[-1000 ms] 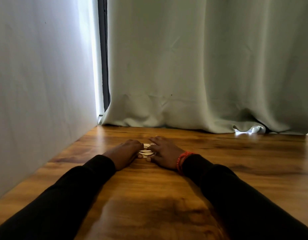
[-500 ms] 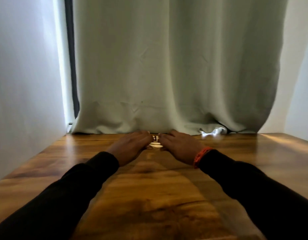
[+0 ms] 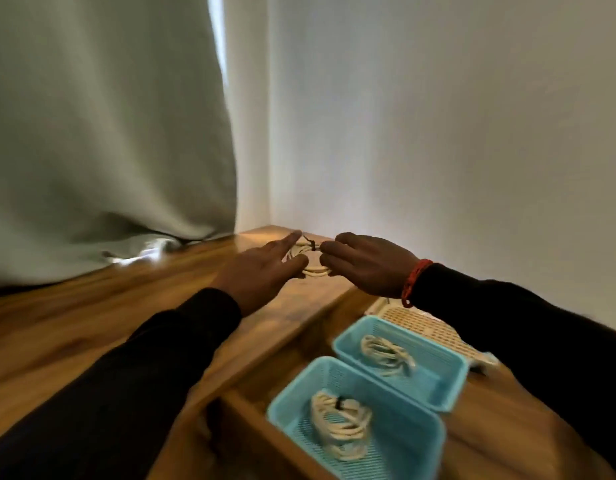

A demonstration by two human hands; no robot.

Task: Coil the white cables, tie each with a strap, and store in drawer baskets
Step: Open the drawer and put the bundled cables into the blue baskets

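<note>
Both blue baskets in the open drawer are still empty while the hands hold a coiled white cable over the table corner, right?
Not quite. The head view shows each blue basket already holding a coiled white cable: the nearer one and the farther one. The rest stands: left hand and right hand hold a coiled cable above the table.

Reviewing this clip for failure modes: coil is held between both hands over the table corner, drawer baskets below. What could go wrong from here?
1. The coiled cable is held mainly by the right hand; the left hand has straight fingers. A loose pinch could let it drop or unwind.
2. Both blue baskets, near and far, already hold a coil each; adding one could tangle them.
3. The white basket sits partly under the right sleeve, so placing there may be awkward.
</note>
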